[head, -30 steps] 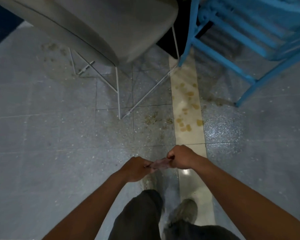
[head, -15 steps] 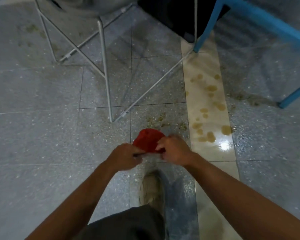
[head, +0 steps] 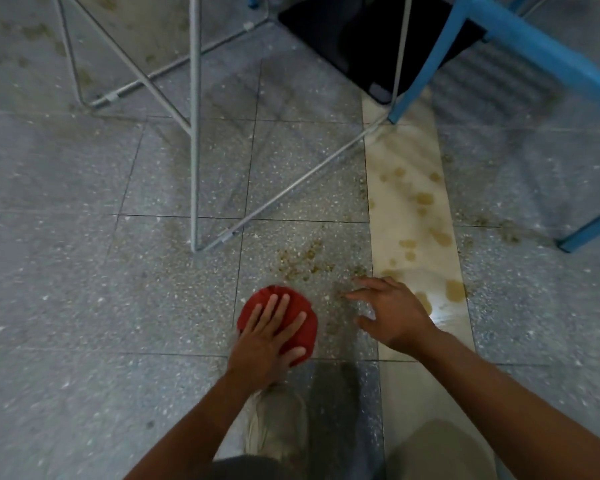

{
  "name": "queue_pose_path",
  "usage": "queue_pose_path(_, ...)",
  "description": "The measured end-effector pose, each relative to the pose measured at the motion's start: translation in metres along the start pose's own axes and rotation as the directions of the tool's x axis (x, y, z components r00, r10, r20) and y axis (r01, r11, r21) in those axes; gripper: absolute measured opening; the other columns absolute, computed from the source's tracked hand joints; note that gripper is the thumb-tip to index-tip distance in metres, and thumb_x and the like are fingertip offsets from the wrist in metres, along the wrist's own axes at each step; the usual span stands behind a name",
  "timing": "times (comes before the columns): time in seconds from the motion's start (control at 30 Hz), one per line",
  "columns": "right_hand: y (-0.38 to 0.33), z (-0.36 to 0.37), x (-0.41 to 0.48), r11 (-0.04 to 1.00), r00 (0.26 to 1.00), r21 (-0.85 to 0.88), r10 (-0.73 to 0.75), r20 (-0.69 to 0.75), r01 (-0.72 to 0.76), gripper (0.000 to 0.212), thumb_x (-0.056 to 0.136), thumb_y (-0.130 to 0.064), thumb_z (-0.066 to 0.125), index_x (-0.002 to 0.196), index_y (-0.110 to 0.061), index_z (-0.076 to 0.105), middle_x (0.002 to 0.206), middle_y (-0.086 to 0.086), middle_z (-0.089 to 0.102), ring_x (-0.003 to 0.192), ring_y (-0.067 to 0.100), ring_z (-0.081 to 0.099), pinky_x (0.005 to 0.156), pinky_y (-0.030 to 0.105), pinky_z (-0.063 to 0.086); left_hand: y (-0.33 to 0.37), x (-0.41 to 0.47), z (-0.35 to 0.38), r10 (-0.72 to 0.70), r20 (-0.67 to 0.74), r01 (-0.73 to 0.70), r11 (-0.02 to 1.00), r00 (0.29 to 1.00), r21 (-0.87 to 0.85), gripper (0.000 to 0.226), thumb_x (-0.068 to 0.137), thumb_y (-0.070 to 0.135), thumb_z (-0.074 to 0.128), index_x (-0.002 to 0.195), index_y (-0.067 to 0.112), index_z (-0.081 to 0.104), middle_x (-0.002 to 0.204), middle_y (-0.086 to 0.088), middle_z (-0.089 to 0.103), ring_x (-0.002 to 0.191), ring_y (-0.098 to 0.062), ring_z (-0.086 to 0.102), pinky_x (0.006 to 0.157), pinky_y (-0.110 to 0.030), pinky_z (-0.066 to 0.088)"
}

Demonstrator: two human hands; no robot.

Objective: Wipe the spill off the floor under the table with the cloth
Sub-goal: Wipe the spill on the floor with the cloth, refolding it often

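My left grip (head: pixel 267 337) lies released, flat atop the round red cloth (head: pixel 257 301), pinning it near the brown speckled spill (head: pixel 302 261); right grip (head: pixel 392 313) empty, splayed, presumably bracing.

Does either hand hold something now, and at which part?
Nothing is gripped. The left hand presses flat on the red cloth's top; the right hand is empty.

My red cloth (head: pixel 309 336), gripped bunched between both hands a second ago, now lies flat on the floor (head: pixel 153 306). My left hand (head: pixel 262 344) presses down on it with straight, spread fingers. My right hand (head: pixel 392 313) has let go and spreads loosely just beside it, at the edge of the brown spill (head: pixel 302 261). The floor now looks closer.
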State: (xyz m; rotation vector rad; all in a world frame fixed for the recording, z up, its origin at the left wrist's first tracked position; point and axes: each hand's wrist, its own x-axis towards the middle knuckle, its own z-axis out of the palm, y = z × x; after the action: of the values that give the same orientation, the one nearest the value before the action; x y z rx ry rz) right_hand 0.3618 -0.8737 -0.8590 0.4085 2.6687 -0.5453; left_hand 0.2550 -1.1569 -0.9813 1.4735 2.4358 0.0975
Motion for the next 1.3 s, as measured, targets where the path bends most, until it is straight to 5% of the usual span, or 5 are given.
queue_pose_path(0.3,0.009,0.013,-0.010,0.991,0.988,0.106,0.093,-0.120,-0.081,0.064,0.089,-0.059,0.060,0.147,-0.035,0.046,0.155,-0.004,0.044,0.139,0.021,0.040,0.112,0.038,0.033,-0.023,0.053,-0.023,-0.384,-0.031,0.384,0.923,0.923,-0.006,0.078,0.101,0.072,0.034,0.168,0.035,0.016,0.176,-0.018,0.009,0.160,-0.046,0.008,0.126,-0.068,0.010)
queue_pose_path(0.57,-0.011,0.019,-0.007,0.986,0.987,0.144,0.105,-0.122,-0.087,0.060,0.089,-0.056,0.061,0.143,-0.034,0.051,0.150,-0.001,0.050,0.133,0.025,0.046,0.108,0.039,0.039,0.030,0.008,0.002,0.323,0.033,-0.323,0.946,0.946,-0.020,0.068,0.099,0.072,0.047,0.161,0.049,0.031,0.177,0.002,0.013,0.163,-0.030,0.009,0.126,-0.055,0.016)
queue_pose_path(0.9,0.021,0.020,-0.035,0.966,0.963,0.123,0.243,-0.113,-0.229,0.063,0.086,-0.059,0.062,0.143,-0.034,0.051,0.150,-0.001,0.050,0.129,0.026,0.050,0.106,0.040,0.041,0.014,0.101,-0.030,-0.383,0.102,0.393,0.914,0.918,-0.102,0.081,0.099,0.067,0.010,0.169,0.027,0.006,0.175,-0.021,-0.009,0.160,-0.047,-0.009,0.127,-0.067,0.002)
queue_pose_path(1.13,0.018,0.010,-0.028,0.972,0.967,0.093,0.227,-0.115,-0.218,0.067,0.088,-0.059,0.058,0.148,-0.034,0.043,0.155,-0.002,0.044,0.135,0.025,0.044,0.108,0.041,0.038,0.028,0.023,-0.009,0.352,0.100,-0.359,0.932,0.930,0.058,0.065,0.108,0.060,0.036,0.167,0.044,0.013,0.178,0.000,0.005,0.164,-0.031,0.002,0.127,-0.063,0.013)
queue_pose_path(1.3,0.031,0.017,-0.040,0.954,0.952,0.122,0.287,-0.107,-0.274,0.065,0.089,-0.058,0.057,0.148,-0.033,0.045,0.155,-0.003,0.044,0.135,0.024,0.044,0.106,0.038,0.038,-0.036,0.080,-0.036,-0.099,0.112,0.094,0.994,0.989,0.053,0.073,0.104,0.065,0.026,0.169,0.035,0.011,0.177,-0.009,0.002,0.163,-0.038,0.004,0.121,-0.073,0.019)
